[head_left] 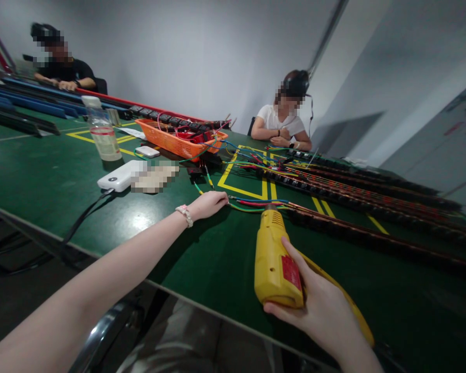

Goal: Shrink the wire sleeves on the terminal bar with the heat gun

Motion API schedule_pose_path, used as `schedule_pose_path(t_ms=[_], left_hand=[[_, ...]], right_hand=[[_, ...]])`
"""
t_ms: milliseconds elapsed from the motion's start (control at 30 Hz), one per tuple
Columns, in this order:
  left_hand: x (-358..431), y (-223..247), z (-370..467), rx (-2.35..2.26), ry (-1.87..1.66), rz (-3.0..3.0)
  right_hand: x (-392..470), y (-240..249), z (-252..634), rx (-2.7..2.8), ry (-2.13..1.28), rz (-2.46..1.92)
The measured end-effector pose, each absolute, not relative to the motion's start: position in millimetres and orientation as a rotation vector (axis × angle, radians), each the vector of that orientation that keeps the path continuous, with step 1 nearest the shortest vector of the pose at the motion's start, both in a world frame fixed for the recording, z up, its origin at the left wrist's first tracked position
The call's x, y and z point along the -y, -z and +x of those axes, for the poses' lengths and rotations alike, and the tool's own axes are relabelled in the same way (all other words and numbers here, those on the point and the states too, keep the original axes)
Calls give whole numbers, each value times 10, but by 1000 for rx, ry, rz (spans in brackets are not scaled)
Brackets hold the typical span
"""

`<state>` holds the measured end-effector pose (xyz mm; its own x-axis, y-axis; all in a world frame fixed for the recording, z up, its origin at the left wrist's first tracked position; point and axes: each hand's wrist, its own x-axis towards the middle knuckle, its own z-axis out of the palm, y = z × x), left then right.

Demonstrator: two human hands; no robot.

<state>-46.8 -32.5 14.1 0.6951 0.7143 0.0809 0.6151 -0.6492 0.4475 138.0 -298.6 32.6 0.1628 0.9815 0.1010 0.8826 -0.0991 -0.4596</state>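
Observation:
My right hand [322, 295] grips a yellow heat gun [270, 259] with a red label, wrapped around its body. The gun's nozzle points away from me, close to the blue, red and green wires [252, 203]. These wires run from the end of a long dark strip with copper-coloured bars [334, 225]. My left hand [209, 204], with a beaded bracelet on its wrist, is closed in a pinch at the loose ends of the wires. Its fingertips hide which wire they hold. Just beyond it lie short green-yellow wire ends [209, 178].
An orange basket [171, 142] with red parts stands past my left hand. A bottle [104, 137], a white power bank [122, 176] with a black cable and a small white case [147, 151] are at left. More strips [357, 194] lie at right. Two people sit across the green table [77, 207].

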Motion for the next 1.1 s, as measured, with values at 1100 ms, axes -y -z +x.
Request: schedule_pose_path(t_ms=[1100], left_hand=[[133, -128, -344, -1100, -306, 2547]], right_hand=[[2882, -326, 1219, 1704, -118, -2160]])
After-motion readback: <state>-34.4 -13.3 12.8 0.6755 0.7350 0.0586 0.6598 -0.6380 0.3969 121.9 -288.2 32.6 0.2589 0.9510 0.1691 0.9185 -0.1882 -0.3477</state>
